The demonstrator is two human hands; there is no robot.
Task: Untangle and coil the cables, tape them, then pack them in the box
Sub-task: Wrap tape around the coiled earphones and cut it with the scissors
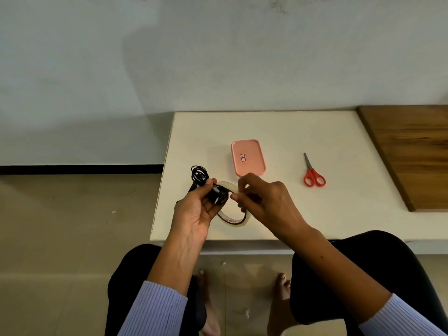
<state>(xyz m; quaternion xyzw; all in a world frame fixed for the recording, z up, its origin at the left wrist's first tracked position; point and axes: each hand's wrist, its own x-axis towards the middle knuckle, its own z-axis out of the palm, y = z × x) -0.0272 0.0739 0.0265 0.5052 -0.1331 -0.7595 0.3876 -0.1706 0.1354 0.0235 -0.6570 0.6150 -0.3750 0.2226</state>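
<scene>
My left hand (197,209) grips a coiled black cable (200,177) above the front left part of the white table (303,214); its loops stick out past my fingers. A roll of clear tape (234,220) hangs between my hands, partly hidden by them. My right hand (261,200) pinches the roll's upper edge with thumb and forefinger, close to the cable. The pink box (247,157) lies just behind my hands with its lid on.
Red-handled scissors (313,173) lie on the table to the right of the box. A brown wooden board (409,154) covers the table's far right. A pale wall stands behind, and the table's left edge drops to the tiled floor.
</scene>
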